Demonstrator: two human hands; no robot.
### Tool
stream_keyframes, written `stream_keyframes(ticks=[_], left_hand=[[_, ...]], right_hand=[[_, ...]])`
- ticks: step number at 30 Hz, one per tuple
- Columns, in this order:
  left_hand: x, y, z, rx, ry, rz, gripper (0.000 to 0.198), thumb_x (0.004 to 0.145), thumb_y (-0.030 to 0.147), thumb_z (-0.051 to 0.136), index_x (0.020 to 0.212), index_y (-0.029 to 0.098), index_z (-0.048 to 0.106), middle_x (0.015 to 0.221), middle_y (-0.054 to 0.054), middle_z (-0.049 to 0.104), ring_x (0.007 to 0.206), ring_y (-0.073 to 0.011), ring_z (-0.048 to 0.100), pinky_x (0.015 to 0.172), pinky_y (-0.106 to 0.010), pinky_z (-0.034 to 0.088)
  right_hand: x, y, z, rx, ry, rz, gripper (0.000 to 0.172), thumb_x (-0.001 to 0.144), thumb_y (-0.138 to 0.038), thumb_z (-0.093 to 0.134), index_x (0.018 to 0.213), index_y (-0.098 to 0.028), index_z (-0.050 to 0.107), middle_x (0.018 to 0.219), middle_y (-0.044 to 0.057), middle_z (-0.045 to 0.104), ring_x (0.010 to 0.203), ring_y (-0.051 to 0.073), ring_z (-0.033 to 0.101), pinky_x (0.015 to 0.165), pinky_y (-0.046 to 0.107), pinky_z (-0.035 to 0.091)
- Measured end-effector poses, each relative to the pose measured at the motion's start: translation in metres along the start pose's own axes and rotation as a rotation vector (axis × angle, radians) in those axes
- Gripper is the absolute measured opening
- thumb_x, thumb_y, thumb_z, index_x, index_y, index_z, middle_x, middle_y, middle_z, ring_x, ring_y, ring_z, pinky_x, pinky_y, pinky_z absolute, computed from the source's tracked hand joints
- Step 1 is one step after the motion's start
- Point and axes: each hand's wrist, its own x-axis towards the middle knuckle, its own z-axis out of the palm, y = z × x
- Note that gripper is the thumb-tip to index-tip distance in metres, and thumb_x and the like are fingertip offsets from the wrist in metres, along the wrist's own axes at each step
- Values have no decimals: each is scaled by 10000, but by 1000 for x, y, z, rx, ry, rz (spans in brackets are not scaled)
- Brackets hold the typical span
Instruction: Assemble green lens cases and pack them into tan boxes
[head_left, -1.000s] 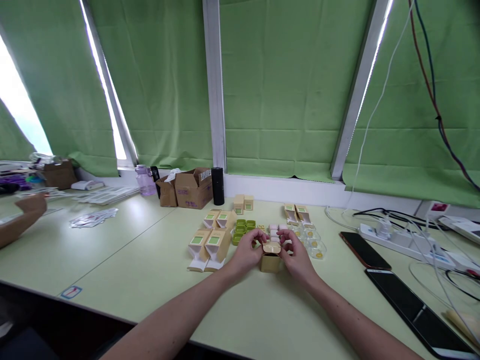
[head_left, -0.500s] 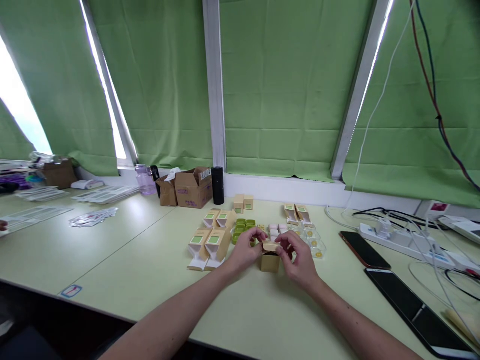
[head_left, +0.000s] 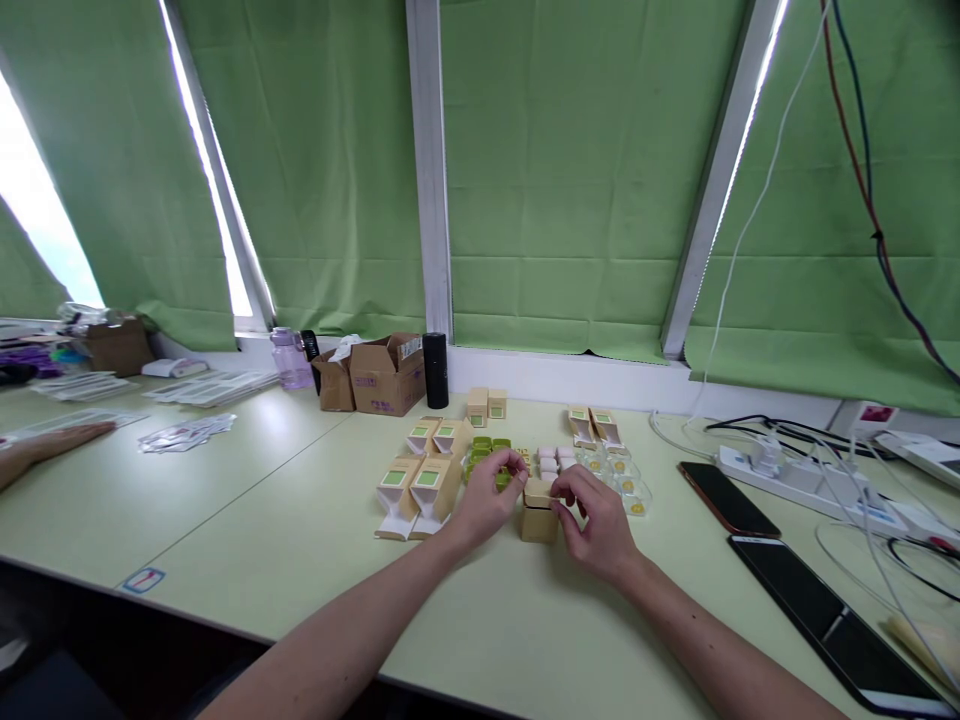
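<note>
A small brown cardboard box (head_left: 539, 524) stands upright on the table in front of me, its lid folded down almost level and a dark gap showing under it. My right hand (head_left: 598, 517) pinches the lid's right front corner. At the left side of the lid, my left hand (head_left: 489, 497) has its fingertips curled together against the edge. Just beyond my hands are green cup-like pieces (head_left: 480, 455), pale pink pieces (head_left: 547, 465) and clear domed pieces with yellow centres (head_left: 630, 485). Several open boxes with green labels (head_left: 427, 480) lie to the left.
Two closed boxes (head_left: 487, 405) and two open ones (head_left: 595, 427) sit farther back. Phones (head_left: 832, 620) and a power strip (head_left: 814, 485) with cables lie at right. Cartons (head_left: 386, 375) and a black bottle (head_left: 435, 370) stand behind. Another person's hand (head_left: 75, 438) rests on sheets at far left.
The box's lid has come down over the dark opening. My left fingers have shifted slightly at its left edge. The other person's hand has reached farther in from the left.
</note>
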Motion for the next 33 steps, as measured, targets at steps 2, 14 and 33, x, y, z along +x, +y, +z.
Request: stream_keyframes(ticks=[2,14,33], left_hand=[[-1,0,1,-7,-24,-2,149,912,345,616,901,197,628,916,-56,671,896,-216,604,843,-339,470],[-4,-4,3,-29,-74,-1,117,886,285,616,963,198,620,989,-70,661,965,-234,587,897,-363,456],[-7,-10,5,5,-63,-4,239,783,151,617,1012,219,609,1054,-65,652,1043,-253,576,958,-388,447]], right_hand=[[0,-1,-1,-15,-16,7,120,871,-125,563,894,-241,541,829,24,590,719,184,552,604,296,403],[2,-3,-2,-19,-23,-3,157,840,-88,550,877,-238,523,808,20,572,715,180,537,601,288,382],[1,-2,-2,-14,-33,-17,143,801,-98,553,805,-236,513,730,0,536,657,169,509,587,296,348]])
